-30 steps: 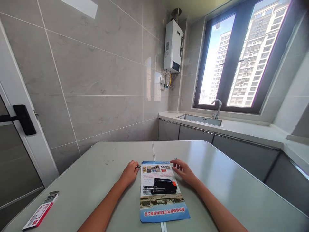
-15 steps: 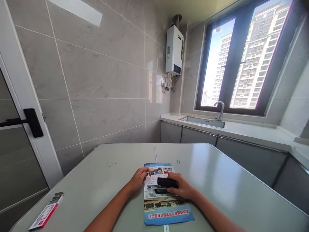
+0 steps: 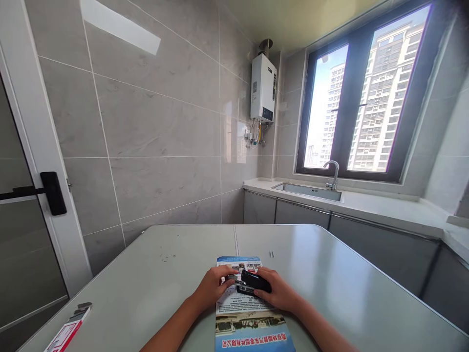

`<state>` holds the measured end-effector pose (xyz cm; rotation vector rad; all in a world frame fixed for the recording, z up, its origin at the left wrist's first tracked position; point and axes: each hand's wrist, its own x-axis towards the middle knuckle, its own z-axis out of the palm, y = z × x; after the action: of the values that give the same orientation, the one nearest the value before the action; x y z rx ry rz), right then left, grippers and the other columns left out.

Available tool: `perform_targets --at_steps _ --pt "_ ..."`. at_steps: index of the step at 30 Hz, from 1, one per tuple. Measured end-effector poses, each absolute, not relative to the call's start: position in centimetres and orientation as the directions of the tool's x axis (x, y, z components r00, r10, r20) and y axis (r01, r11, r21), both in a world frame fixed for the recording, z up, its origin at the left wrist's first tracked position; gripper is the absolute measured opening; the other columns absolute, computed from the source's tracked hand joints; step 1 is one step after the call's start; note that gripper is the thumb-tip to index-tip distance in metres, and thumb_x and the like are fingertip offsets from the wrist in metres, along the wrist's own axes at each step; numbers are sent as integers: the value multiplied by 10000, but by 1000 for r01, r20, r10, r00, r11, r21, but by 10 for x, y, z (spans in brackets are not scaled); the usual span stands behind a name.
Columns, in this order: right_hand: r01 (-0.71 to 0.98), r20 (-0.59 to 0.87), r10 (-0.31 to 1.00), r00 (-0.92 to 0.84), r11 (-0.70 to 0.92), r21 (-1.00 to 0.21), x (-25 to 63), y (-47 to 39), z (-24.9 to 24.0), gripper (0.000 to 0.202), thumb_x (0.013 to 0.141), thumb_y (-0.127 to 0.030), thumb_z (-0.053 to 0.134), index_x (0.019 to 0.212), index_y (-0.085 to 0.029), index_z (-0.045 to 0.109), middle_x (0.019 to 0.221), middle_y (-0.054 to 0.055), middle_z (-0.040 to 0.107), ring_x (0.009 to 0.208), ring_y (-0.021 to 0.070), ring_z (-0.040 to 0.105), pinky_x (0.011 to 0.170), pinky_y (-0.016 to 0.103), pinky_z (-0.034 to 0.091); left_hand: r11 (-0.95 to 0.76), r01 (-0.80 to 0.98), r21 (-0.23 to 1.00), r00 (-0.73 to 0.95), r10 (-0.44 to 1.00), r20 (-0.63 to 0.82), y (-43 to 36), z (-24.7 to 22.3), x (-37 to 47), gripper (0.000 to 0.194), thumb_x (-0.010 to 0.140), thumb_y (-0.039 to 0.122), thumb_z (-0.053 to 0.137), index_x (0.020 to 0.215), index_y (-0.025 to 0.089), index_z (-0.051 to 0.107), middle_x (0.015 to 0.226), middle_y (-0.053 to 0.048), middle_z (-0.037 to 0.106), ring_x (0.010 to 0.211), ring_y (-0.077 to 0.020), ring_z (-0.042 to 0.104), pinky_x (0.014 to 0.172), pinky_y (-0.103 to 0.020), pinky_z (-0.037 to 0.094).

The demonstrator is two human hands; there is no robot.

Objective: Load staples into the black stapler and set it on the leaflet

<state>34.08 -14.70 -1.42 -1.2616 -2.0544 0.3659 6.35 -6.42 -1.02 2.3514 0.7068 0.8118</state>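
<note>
My right hand [image 3: 275,289] is closed round a black stapler [image 3: 256,280], which lies over a printed brochure [image 3: 252,320] on the table. The stapler's metal magazine [image 3: 240,282] sticks out to the left from under its top. At that end my left hand [image 3: 213,287] is closed, with thumb and forefinger pinching a small greyish piece, apparently a strip of staples [image 3: 231,277]. My fingertips partly hide the strip and the magazine's end, so I cannot tell whether they touch.
Two small strips [image 3: 271,254] lie on the table [image 3: 176,288] beyond the brochure. Tiny dark bits [image 3: 168,256] are scattered at the left. A red and white package [image 3: 68,330] is by the table's left edge. Farther back stand a counter and sink [image 3: 311,190].
My left hand has moved right with the small strip, up to the stapler's magazine. The stapler has turned slightly and shifted right. The whole view has tilted up a little.
</note>
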Motion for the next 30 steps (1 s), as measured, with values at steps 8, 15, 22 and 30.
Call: perform_targets --at_steps 8,15,22,30 --pt "684 411 847 -337 520 -511 339 -148 -8 294 848 -369 740 1110 -238 716 1050 85 726 959 266 645 893 363 515 -782 296 548 717 561 413 -62 -14 62 197 988 365 648 1073 236 769 1115 -90 703 1101 -252 583 987 -378 450" --pt "696 408 838 -361 534 -480 339 -146 -10 270 844 -348 743 1085 -233 702 1047 82 713 954 263 642 888 353 503 -788 329 521 717 567 405 -59 -21 68 165 997 335 627 1068 225 728 1108 -98 659 1092 -255 565 982 -388 446" --pt "698 410 838 -361 534 -476 339 -146 -10 233 850 -343 731 1048 -228 686 1043 87 708 952 267 636 876 357 503 -799 360 481 713 568 410 -60 -24 69 136 1004 281 601 1077 215 695 1136 -98 657 1109 -259 565 996 -397 436" --pt "707 397 847 -353 520 -479 338 -147 -8 221 857 -364 726 1021 -226 675 1041 81 706 947 255 637 869 344 501 -790 429 438 709 595 379 -62 -21 70 134 962 221 642 1085 213 696 1157 -98 667 1146 -276 566 1023 -432 412"
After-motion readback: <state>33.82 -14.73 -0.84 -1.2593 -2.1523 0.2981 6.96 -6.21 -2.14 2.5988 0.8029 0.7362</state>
